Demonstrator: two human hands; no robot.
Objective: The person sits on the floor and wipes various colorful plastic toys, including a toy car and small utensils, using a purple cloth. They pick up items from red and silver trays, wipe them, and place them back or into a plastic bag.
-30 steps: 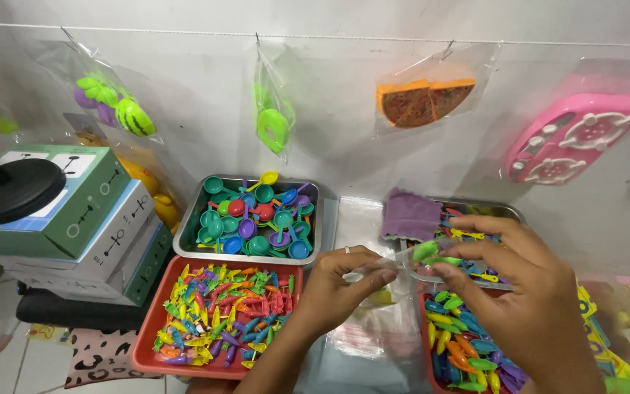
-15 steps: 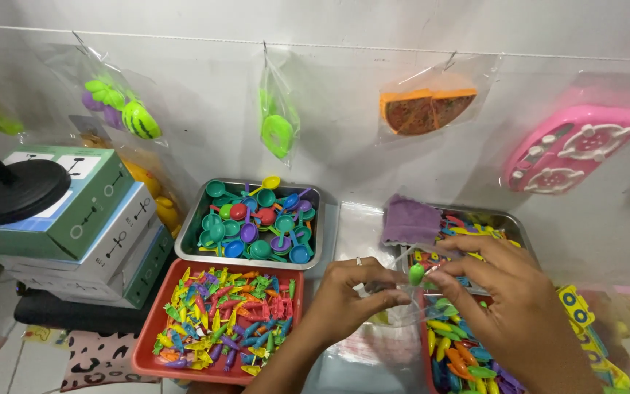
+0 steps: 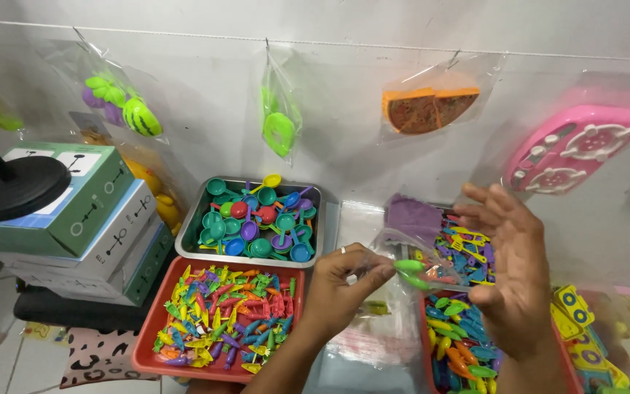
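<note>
My left hand (image 3: 340,288) pinches the edge of a small clear plastic bag (image 3: 395,252) that holds a green toy piece (image 3: 411,267). It hovers between the red tray (image 3: 156,337) of small coloured toy pieces and the right-hand trays. My right hand (image 3: 512,273) is lifted just right of the bag, palm turned toward it, fingers spread and holding nothing. Under the right hand lies a tray (image 3: 426,343) of mixed coloured toy utensils.
A metal tray (image 3: 191,237) of coloured toy spoons sits behind the red tray. Stacked boxes (image 3: 89,226) with a black round base (image 3: 12,187) stand at left. Bagged toys hang on a string along the wall: green piece (image 3: 280,131), orange pizza (image 3: 426,109), pink board (image 3: 574,149).
My right hand has let go of the bag and opened, lifting away to the right. The left hand keeps its pinch on the bag. The camera moved closer.
</note>
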